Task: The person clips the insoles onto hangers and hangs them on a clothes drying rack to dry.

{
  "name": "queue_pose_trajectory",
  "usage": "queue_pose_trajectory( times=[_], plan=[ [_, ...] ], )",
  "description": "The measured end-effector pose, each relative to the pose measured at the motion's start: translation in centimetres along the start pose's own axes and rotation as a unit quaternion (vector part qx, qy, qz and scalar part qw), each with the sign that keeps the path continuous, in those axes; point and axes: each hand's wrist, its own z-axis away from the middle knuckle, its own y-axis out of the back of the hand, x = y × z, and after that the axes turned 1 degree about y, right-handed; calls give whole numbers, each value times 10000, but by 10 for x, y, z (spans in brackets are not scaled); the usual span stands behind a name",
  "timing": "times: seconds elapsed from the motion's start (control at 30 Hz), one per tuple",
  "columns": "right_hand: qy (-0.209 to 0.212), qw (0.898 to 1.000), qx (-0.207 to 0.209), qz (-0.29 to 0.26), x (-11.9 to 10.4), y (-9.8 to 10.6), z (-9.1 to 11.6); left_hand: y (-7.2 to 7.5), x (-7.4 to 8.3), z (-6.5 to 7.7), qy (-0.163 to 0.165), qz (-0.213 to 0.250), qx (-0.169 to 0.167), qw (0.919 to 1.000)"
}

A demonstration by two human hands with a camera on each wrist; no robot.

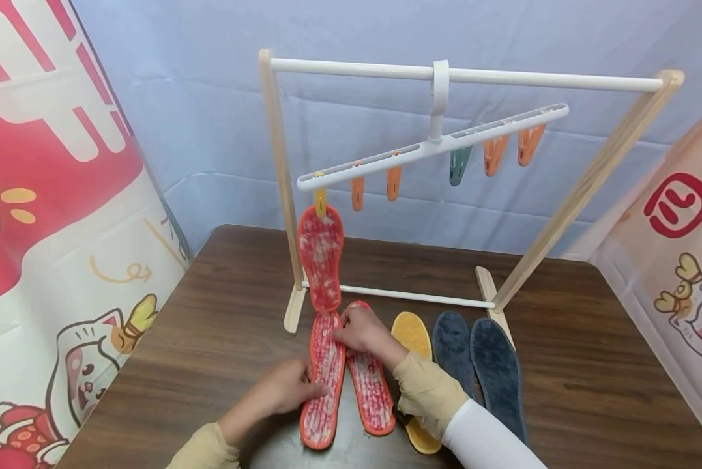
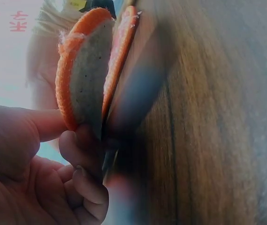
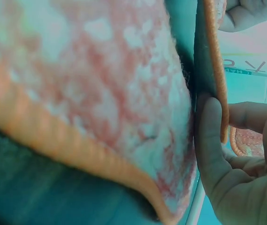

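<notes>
A red-and-white insole [image 1: 321, 417] with orange edging is held between my two hands, tilted up from the table. My left hand [image 1: 289, 387] pinches its left edge near the lower half; the left wrist view shows the insole's grey underside [image 2: 91, 79]. Higher up, my right hand [image 1: 362, 329] pinches the right edge, thumb and fingers on either face in the right wrist view. A second red insole [image 1: 374, 397] lies on the table just right of it, its upper part behind my right hand. Above, a matching red insole [image 1: 320, 260] hangs from a yellow clip [image 1: 321, 202].
A white hanger [image 1: 380, 166] hooks over the rack's top rod [image 1: 532, 79]. Orange clips [image 1: 394, 184] and a green clip [image 1: 459, 166] dangle from it. A yellow insole [image 1: 412, 332] and two dark insoles [image 1: 494, 365] lie right on the brown table [image 1: 597, 391], partly under my right arm.
</notes>
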Motion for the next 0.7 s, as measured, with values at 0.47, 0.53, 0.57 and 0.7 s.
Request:
queue_pose_trajectory(
  times=[0.47,0.53,0.57,0.7],
  plan=[
    [90,9999,46,-4,3,0,4,-2,4,6,-122,223,-37,9997],
    [125,9999,37,28,3,0,5,-2,5,6,-152,298,-51,9994],
    [153,9999,21,36,4,0,5,-2,5,7,-168,349,-68,9992],
    [167,9998,-65,-68,5,1,7,-3,6,9,-206,624,-192,9977]
  ],
)
